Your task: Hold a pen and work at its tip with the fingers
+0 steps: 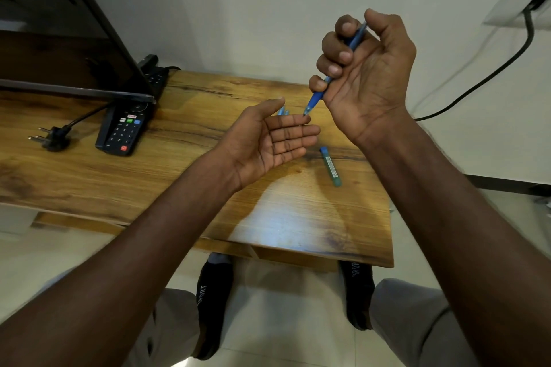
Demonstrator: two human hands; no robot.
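Note:
My right hand (366, 74) is raised above the wooden table (185, 176) and grips a blue pen (316, 100), its fingers curled round the barrel and the tip pointing down. The pen's tip hangs just above the fingertips of my left hand (268, 140), which lies palm up with straight fingers and holds nothing. A small green tube with a blue cap (331, 166) lies on the table just right of my left hand. Something light blue (282, 111) shows behind my left fingers, mostly hidden.
A black remote control (123, 131) lies at the table's left, beside a loose black plug (52, 135) and a power strip (155, 74). A dark screen (59, 24) leans at the back left. A black cable (489, 74) runs along the wall on the right.

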